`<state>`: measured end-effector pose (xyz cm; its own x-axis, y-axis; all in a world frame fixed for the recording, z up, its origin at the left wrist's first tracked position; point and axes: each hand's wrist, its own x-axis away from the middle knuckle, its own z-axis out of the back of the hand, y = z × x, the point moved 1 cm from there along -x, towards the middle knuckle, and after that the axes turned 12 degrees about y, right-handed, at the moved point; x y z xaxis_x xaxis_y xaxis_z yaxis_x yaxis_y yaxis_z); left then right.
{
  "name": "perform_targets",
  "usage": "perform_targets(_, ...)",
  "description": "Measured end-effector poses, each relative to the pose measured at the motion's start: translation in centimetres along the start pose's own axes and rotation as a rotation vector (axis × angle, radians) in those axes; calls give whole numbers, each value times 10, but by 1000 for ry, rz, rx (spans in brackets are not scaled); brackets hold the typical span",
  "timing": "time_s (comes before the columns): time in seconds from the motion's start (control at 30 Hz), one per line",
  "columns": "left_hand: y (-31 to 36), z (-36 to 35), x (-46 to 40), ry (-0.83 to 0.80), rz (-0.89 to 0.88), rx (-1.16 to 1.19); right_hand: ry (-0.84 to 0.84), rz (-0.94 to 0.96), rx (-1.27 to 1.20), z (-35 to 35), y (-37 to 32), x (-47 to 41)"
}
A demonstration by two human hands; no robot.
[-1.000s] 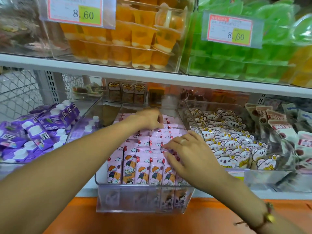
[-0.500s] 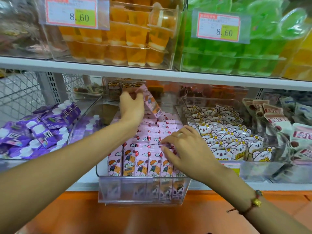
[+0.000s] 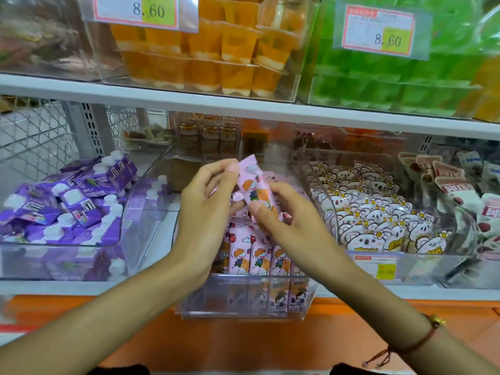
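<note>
A pink snack packet [image 3: 254, 185] with a cartoon child on it is held up above a clear plastic bin [image 3: 243, 307] full of the same pink packets [image 3: 259, 255]. My left hand [image 3: 205, 209] pinches the packet's upper end between thumb and fingers. My right hand [image 3: 284, 215] grips its lower end, thumb on the front. The bin sticks out over the shelf's front edge. My hands hide the middle rows of packets.
Left of the bin is a tray of purple pouches [image 3: 67, 201] with white caps. To the right stands a bin of koala-print packets [image 3: 376, 223], then red-and-white packets [image 3: 460, 190]. The shelf above [image 3: 243, 104] carries orange jelly cups [image 3: 211, 55] and green ones [image 3: 392, 71]. An orange ledge [image 3: 81, 315] runs below.
My left hand lifted one pink packet from the back of the bin and brought it forward. My right hand left the front rows and took hold of the packet's lower end.
</note>
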<state>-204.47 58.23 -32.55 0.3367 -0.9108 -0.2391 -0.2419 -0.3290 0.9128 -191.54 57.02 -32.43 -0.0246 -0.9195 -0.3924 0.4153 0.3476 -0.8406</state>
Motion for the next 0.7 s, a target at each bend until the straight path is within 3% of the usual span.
perform_targets(0.1,-6,2,3,-60,-44,-65,4,-302,-320,2,6,-1)
perform_targets(0.2,-13,2,8,-155,-116,-213,4,-382,-432,0,8,-2)
perform_targets(0.47,-22,5,11,-312,-309,-426,39,-426,-555,-3,8,0)
perform_targets(0.63,-19,7,1,-399,-225,-332,83,-412,-614,8,7,-6)
perform_targets(0.7,-21,7,1,-427,-214,-323,99,-341,-529,9,9,-5)
